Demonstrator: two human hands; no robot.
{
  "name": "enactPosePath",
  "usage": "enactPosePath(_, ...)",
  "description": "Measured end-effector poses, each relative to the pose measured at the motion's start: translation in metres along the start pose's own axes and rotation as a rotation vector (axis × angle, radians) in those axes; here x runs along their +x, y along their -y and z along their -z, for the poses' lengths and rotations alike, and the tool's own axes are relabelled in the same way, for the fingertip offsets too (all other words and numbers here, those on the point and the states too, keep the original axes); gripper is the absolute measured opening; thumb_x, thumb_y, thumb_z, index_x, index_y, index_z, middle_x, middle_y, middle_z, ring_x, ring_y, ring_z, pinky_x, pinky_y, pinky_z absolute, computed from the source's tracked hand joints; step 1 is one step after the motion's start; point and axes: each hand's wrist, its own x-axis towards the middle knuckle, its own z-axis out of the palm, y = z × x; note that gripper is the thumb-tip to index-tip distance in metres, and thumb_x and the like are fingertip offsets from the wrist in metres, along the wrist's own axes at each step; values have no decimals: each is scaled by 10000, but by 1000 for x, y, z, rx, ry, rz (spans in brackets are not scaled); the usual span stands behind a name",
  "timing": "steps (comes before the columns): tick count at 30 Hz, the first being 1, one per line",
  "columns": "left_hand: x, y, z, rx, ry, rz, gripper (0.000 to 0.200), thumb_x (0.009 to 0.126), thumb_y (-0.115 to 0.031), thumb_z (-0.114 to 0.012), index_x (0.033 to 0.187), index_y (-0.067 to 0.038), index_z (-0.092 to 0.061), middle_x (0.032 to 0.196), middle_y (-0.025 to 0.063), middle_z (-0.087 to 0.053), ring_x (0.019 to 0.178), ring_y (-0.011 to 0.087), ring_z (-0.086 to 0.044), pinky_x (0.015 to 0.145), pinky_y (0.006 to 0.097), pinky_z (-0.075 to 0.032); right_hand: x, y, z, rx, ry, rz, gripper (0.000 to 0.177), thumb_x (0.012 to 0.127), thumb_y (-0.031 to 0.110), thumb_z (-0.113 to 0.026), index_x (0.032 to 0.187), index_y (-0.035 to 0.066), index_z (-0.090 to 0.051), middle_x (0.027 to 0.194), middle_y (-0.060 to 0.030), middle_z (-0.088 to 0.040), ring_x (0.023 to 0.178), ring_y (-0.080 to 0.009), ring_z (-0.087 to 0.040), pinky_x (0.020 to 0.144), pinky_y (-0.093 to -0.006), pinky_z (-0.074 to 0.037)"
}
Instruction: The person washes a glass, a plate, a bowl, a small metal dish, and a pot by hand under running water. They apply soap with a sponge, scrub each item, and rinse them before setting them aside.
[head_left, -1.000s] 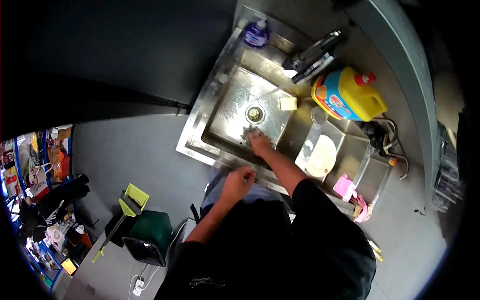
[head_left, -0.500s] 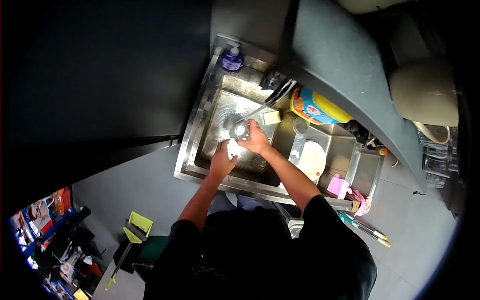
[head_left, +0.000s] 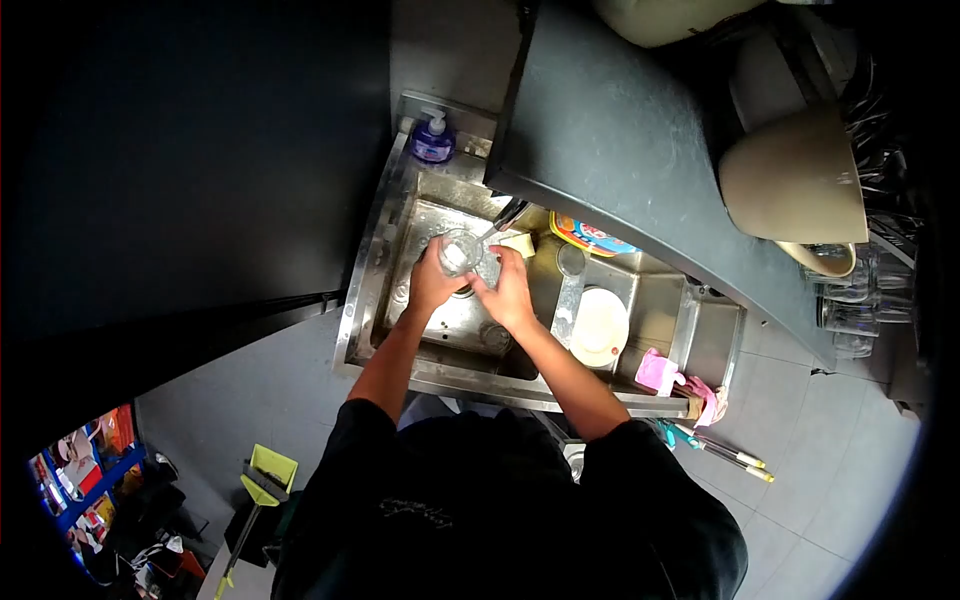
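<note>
My left hand (head_left: 430,280) is wrapped round a clear drinking glass (head_left: 459,252) above the left sink basin (head_left: 400,330). The glass is tilted with its round rim towards me, and something white shows in it. My right hand (head_left: 508,295) is just beside it, thumb and fingers curved apart, the thumb close to the glass. Water runs from the tap (head_left: 510,213) between the hands; splashing blurs what is there. Behind my right fingertips lies a pale yellow sponge (head_left: 520,244). Another glass (head_left: 495,336) appears to be low in the basin, near my right wrist.
A purple pump bottle (head_left: 433,140) stands at the sink's back corner. A white plate (head_left: 600,325) lies in the right basin, with a clear glass (head_left: 571,261) near it. Pink cloths (head_left: 658,372) hang at the right edge. A grey shelf (head_left: 610,130) overhangs the sink's back right.
My left hand has moved up and now grips the glass, the white patch by its fingers gone. My right hand has shifted slightly down, its fingers apart. The view has swung, hiding more of the tap.
</note>
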Motion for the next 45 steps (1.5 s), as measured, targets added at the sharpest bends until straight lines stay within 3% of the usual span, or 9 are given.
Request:
enactPosePath(3,5,-7,-5,50,46,38,803,592,-240,-850,1274,-66,-464,1113,215,-648,1031,420,-621,834,447,-511,3,10,17,-23,156,322,437,783,145,-722,1152,-35,-572,1188,-193,-585,1113,-379,-554,1008,-444,-406)
enactPosePath(12,5,4,-19,-10,20,-192,712,656,-160,-810,1270,-53,-466,1177,232,-555,1097,442,-536,915,461,-458,38,-27,-4,-171,755,66,464,978,466,-412,1007,94,-688,1114,-166,-657,1150,-327,-569,1166,-557,-86)
enactPosePath(20,-1,25,-28,-60,-67,-189,744,663,-87,-801,1312,-106,-439,1251,187,-504,1063,386,-555,939,469,-453,47,-26,-25,109,753,-92,201,923,220,-586,940,57,-702,874,-187,-688,818,-326,-661,755,-394,-501)
enactPosePath(23,-9,-6,-1,-1065,314,465,544,881,-124,-633,1376,-120,-406,1261,110,-529,1103,292,-565,974,436,-463,55,-17,-1,-66,795,185,235,920,266,-574,1018,107,-716,956,-162,-708,924,-310,-680,876,-403,-486)
enactPosePath(27,8,10,1,-1567,367,671,359,1003,-306,-479,1346,-208,-437,1286,73,-524,1053,239,-581,925,442,-498,47,-30,-7,23,699,196,237,923,252,-593,1040,85,-713,973,-150,-711,926,-322,-675,813,-381,-508)
enactPosePath(32,-8,36,-66,-1379,-76,471,409,928,-387,-631,1254,-200,-472,1157,-6,-536,1042,178,-548,835,415,-503,41,-71,-56,261,604,-372,238,932,192,-626,1040,-2,-710,904,-79,-733,779,-142,-664,755,-312,-526)
enactPosePath(35,-13,18,-58,-1485,-173,525,414,914,-419,-646,1211,-169,-503,1089,15,-568,961,178,-574,794,385,-509,28,-75,-65,625,654,-294,218,925,159,-636,1002,-28,-717,896,-47,-735,802,-156,-666,752,-307,-527)
enactPosePath(39,6,55,-50,-1540,23,890,272,942,-385,-598,1022,-125,-611,824,3,-652,726,127,-622,667,243,-521,31,-25,-13,18,678,165,275,956,230,-601,1005,-12,-722,868,-82,-741,827,-138,-667,793,-341,-536)
enactPosePath(45,-2,60,-68,-1767,-216,404,172,962,-292,-572,990,-127,-613,855,-21,-651,749,116,-622,691,220,-490,38,0,-39,699,636,-576,246,917,207,-660,1021,-9,-715,963,-65,-729,901,-148,-660,881,-292,-482)
